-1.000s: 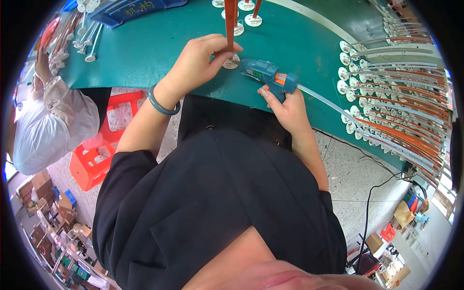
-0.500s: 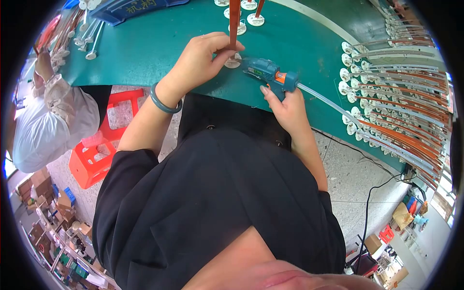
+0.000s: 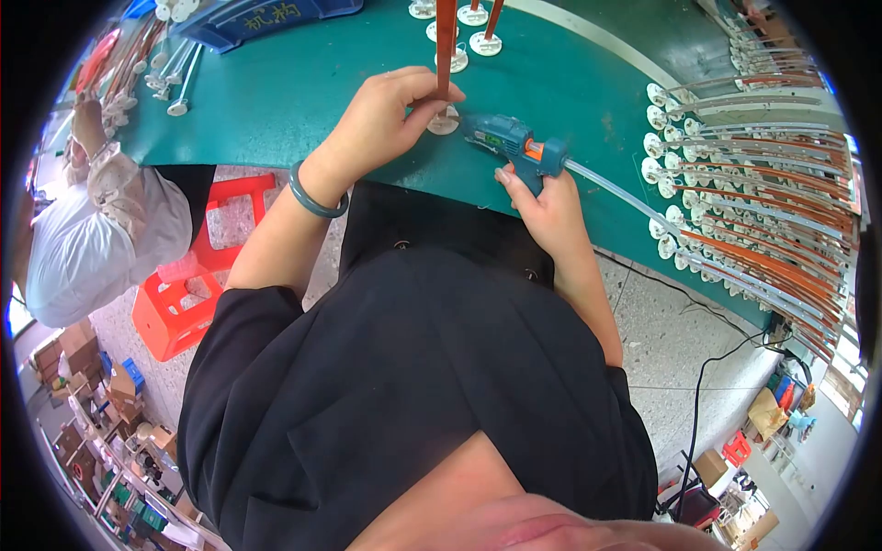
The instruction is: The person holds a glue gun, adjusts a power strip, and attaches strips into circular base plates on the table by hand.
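My left hand (image 3: pixel 395 115) pinches an orange-brown strip (image 3: pixel 446 50) near its lower end. That strip stands upright on a round white base (image 3: pixel 443 123), which rests on the green table. A teal glue gun (image 3: pixel 514 145) is in my right hand (image 3: pixel 548 207), its fingers wrapped around the handle. The gun's nozzle points left, close beside the white base; whether it touches cannot be made out. From the back of the gun a long clear glue stick (image 3: pixel 616 193) sticks out to the right.
Several strips with white bases (image 3: pixel 763 184) lie in rows at the right. More bases with strips (image 3: pixel 485 43) stand beyond my left hand. A blue bin (image 3: pixel 266 23) sits at the back left. Another person's sleeve (image 3: pixel 119 193) shows at left, by a red stool (image 3: pixel 175 312).
The glue gun has tilted slightly. My left hand keeps its pinch on the strip, and the view has shifted a little.
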A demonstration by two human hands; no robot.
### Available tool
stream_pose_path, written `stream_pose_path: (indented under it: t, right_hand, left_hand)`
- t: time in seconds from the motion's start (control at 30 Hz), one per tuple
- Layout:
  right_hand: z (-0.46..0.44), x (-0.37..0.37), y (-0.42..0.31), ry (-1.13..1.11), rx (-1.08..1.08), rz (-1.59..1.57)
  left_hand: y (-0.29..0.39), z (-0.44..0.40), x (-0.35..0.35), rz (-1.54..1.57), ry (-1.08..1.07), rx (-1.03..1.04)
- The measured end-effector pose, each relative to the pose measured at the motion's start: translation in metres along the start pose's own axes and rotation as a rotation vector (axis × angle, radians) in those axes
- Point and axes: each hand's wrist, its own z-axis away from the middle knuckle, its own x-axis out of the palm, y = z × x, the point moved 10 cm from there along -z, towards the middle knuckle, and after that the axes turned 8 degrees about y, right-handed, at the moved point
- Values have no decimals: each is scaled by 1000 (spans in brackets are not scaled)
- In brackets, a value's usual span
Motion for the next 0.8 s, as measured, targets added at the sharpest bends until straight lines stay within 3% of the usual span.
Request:
stream_pose_path:
  t: [0.13,0.23,0.3,0.57,0.8]
  right_hand:
    - [1,-3,4,-1,33,-87]
    - [1,-12,8,-18,112,-336]
    - [1,-18,13,-3,156,-452]
    - [3,-23,15,44,112,-463]
    - [3,-25,22,42,111,-466]
  left_hand:
    - [7,4,-6,8,-31,56]
    - [-13,-2,-30,58,60,-67]
    - [-25,-15,-59,-17,202,1]
    - [-93,-62,-54,-101,271,-26]
    - [-95,-61,-53,-29,267,-73]
